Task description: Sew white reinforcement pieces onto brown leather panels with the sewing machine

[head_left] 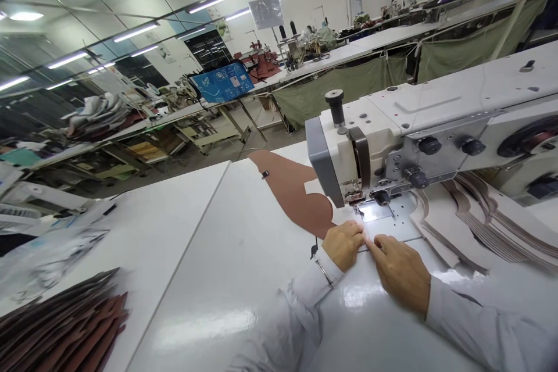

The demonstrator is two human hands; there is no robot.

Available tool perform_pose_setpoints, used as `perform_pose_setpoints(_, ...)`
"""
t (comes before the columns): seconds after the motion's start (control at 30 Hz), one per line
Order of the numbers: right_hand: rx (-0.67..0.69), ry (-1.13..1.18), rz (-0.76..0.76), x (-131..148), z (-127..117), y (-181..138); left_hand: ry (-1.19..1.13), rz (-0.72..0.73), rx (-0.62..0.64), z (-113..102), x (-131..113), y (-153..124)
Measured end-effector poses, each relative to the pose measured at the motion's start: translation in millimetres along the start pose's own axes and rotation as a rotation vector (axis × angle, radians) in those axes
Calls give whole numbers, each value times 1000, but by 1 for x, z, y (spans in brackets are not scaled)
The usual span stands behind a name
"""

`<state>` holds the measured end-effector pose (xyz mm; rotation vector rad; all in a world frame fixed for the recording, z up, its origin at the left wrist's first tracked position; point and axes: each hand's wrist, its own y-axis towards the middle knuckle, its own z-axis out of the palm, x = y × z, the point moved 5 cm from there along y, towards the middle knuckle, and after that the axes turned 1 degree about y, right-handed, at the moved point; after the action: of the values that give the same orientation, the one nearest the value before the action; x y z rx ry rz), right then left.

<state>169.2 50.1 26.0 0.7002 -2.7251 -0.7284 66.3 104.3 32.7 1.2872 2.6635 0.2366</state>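
Observation:
My left hand point(344, 244) is curled, its fingers pressed down on a white piece point(370, 231) lying in front of the needle of a white sewing machine point(436, 122). My right hand point(399, 267) lies beside it, fingers together, pinching the same piece against the lit needle plate point(383, 209). A brown leather piece point(296, 192) spreads out to the left behind the machine head. Both wrists wear pale sleeves.
A stack of cut brown and pale strips point(479, 221) lies to the right under the machine arm. Dark brown pieces point(65, 325) are piled at the near left of the white table point(209, 279). Other work tables, machines and a blue screen point(222, 82) stand behind.

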Motion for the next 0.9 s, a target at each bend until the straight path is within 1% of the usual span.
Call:
perform_pose_setpoints(0.1, -7, -36, -9, 0, 2, 0, -20, -2, -23, 0, 0, -1)
perform_pose_setpoints(0.23, 59, -137, -14, 0, 8, 0, -51, -10, -64, -3, -1, -2)
perform_pose_setpoints(0.33, 86, -164, -24, 1, 10, 0, -57, -31, -80, -8, 0, -2)
perform_pose_setpoints(0.47, 62, -126, -32, -2, 9, 2, -44, -27, -72, -11, 3, -2)
perform_pose_setpoints(0.7, 19, -76, -51, -4, 8, 3, -51, -20, -36, -7, 2, -4)
perform_pose_setpoints(0.8, 17, -55, -55, -6, 8, 7, -59, -32, -27, -7, 3, -2)
perform_pose_setpoints(0.9, 23, -27, -41, -10, 9, 15, -58, -31, -46, -5, 8, 0)
